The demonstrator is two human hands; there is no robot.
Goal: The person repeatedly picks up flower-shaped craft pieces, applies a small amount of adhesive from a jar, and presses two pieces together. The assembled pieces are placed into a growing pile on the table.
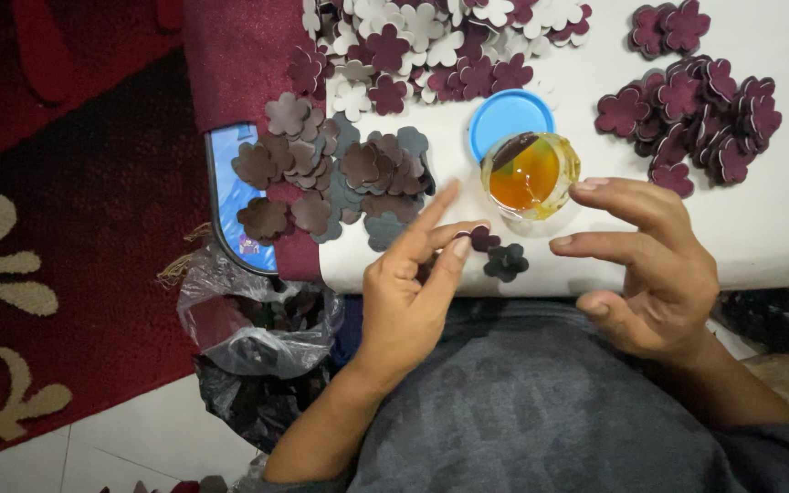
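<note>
Left hand [408,292] is at the near edge of the white board [778,228], index finger extended twd the far side, thumb and middle finger pinched on a small maroon flower cutout [481,238]. The cutout sits at the fingertips, just above the board surface or touching it; cannot tell which. A second, dark grey flower cutout [507,262] lies flat on the board just right of and slightly nearer than the pinched one, touching or nearly touching it. Right hand [655,274] hovers to the right, fingers spread and curled, holding nothing; its fingertips [586,185] are just beside the glass jar of amber liquid [530,175]. Key relation: jar lies directly beyond the pinched cutout, btwn both hands, w/ the right hand nearer the jar and the left hand nearer both cutouts. Cutouts are round-lobed, so no long axis. Blue lid [504,117] lies flat behind the jar, partly covered by it. A dark strip inside the jar, poss. a brush or stick, is hard to make out. Brown and grey flower pile [340,173] sits left of the jar; maroon pile [696,119] right; mixed white and maroon pile [431,41] at the far edge, cut off by frame. Left thumb tip hidden behind the cutout. Plastic bag [248,338] lies on the floor at left, contents unclear.
</note>
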